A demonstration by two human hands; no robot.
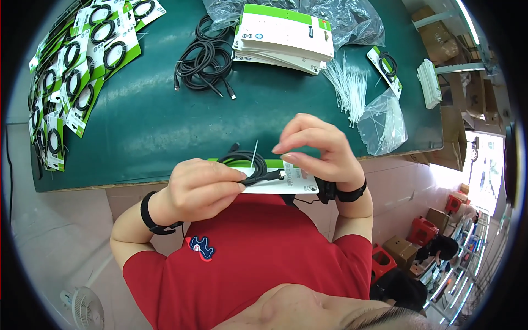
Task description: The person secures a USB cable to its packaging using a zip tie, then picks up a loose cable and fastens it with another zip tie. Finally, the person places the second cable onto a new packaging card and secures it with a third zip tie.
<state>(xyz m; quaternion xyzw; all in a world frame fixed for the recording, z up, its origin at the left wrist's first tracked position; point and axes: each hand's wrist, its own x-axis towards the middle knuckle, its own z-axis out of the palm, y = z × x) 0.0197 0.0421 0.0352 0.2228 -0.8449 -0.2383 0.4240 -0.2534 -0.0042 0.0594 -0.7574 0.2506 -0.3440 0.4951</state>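
At the table's near edge, my left hand point(203, 190) pinches a coiled black cable point(242, 160) lying against a white and green backing card point(300, 184). One plug of the cable points right across the card. A thin white cable tie point(254, 153) sticks up from the coil; where it passes through is hidden. Just right of the tie, my right hand point(322, 148) hovers over the card with thumb and fingers curved and apart, nothing visible between them. Both wrists wear black bands.
Carded cables point(74, 71) cover the table's left side. Farther back are loose black cables point(206, 63), stacked blank cards point(283, 36) and clear plastic bags point(352, 22). White cable ties point(349, 88), a bag of ties point(383, 124) and one carded cable point(386, 66) lie right.
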